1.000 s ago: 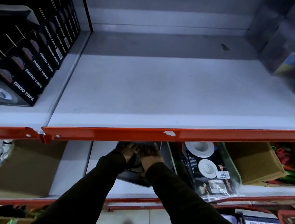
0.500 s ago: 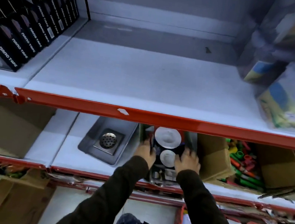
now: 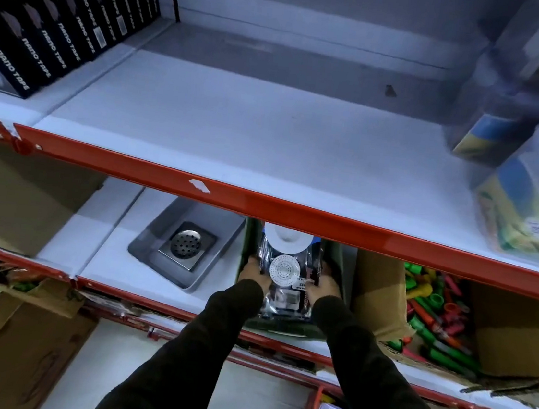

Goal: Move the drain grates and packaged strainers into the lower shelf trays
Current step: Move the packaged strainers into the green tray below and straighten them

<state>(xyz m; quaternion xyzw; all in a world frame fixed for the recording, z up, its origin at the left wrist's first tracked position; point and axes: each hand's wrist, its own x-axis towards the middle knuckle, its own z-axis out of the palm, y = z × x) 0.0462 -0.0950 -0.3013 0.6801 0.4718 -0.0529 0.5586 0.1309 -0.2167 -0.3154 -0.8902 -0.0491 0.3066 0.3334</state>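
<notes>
On the lower shelf a grey tray [image 3: 155,234] holds a square metal drain grate [image 3: 185,245] with a round perforated centre. Right of it stands a dark green tray [image 3: 342,264] with packaged strainers [image 3: 287,271] in clear plastic, white discs showing. My left hand [image 3: 254,274] grips the left side of the strainer pack. On its right side is my right hand [image 3: 328,284]. Both hands are inside the green tray, fingers partly hidden by the pack.
The red front edge [image 3: 262,200] of the bare upper shelf overhangs the trays. Black nano tape boxes [image 3: 45,27] stand upper left, sponge packs [image 3: 534,189] upper right. Cardboard boxes [image 3: 379,296] with coloured items [image 3: 434,313] sit right of the green tray.
My hands left the drain grate in the grey tray and moved right to the strainer pack. They now hold it lower and deeper in the green tray. The camera shifted right.
</notes>
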